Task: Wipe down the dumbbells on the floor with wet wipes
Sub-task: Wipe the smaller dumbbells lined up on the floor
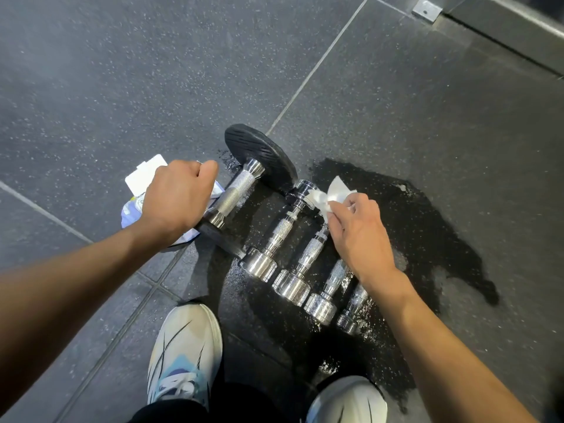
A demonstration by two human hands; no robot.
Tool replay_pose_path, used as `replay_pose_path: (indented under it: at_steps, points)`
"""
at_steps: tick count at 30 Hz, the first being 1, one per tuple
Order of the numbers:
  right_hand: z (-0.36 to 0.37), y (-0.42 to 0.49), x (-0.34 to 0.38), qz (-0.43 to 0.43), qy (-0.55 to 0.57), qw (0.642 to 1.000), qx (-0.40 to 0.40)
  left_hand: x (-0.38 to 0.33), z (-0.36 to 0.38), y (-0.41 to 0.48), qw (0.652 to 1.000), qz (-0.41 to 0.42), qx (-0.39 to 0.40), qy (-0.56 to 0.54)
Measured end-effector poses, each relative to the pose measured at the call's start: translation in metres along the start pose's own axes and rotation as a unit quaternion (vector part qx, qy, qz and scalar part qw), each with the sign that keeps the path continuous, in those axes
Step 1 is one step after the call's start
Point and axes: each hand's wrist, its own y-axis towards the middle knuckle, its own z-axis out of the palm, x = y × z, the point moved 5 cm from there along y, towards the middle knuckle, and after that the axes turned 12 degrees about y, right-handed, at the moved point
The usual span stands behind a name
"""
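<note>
A dumbbell with black rubber plates point(238, 190) lies on the floor, and several small chrome dumbbells point(282, 228) lie side by side to its right. My left hand point(177, 193) curls over the near plate of the black dumbbell; its fingertips are hidden. My right hand point(360, 236) pinches a crumpled white wet wipe point(334, 193) and holds it against the far ends of the chrome dumbbells. A wet-wipes pack point(143, 175) lies on the floor, partly under my left hand.
A dark wet patch point(427, 224) spreads over the speckled rubber floor tiles around the chrome dumbbells. My two light sneakers point(186, 352) point(348, 401) stand just below the row. A metal bracket and rail point(427, 10) run along the top right corner.
</note>
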Motion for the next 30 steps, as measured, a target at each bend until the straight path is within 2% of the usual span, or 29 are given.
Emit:
replay_pose_path:
  at_steps: [9,11,14,16,20,24,25,27,30]
  points:
    - [0.011,-0.025,0.011,-0.004,0.006,1.000,0.025,0.000,0.000,0.001,1.000,-0.023,0.008,-0.001]
    - [0.020,-0.032,0.013,-0.009,0.013,0.999,0.052,0.000,-0.001,0.001,1.000,-0.025,0.007,-0.001]
    - [0.038,-0.044,0.014,0.048,0.083,0.988,0.119,0.000,0.000,0.000,1.000,-0.029,0.004,-0.004]
    - [0.044,-0.054,0.019,0.038,0.120,0.982,0.141,0.001,-0.001,0.001,1.000,-0.029,0.001,-0.003]
    - [0.035,-0.062,0.032,-0.031,0.174,0.979,0.099,0.001,-0.001,0.001,1.000,-0.026,-0.001,-0.005]
    - [0.040,-0.045,0.006,0.055,0.143,0.987,0.055,0.002,0.000,0.002,1.000,-0.023,-0.005,-0.006]
    - [0.042,-0.042,0.005,0.070,0.137,0.986,0.062,0.002,0.000,0.002,1.000,-0.024,-0.004,-0.007]
    - [0.046,-0.042,0.014,0.036,0.073,0.991,0.107,0.002,0.000,0.002,1.000,-0.023,-0.002,-0.008]
    - [0.037,-0.045,0.015,0.060,0.128,0.983,0.117,0.003,0.001,0.002,1.000,-0.019,-0.003,-0.003]
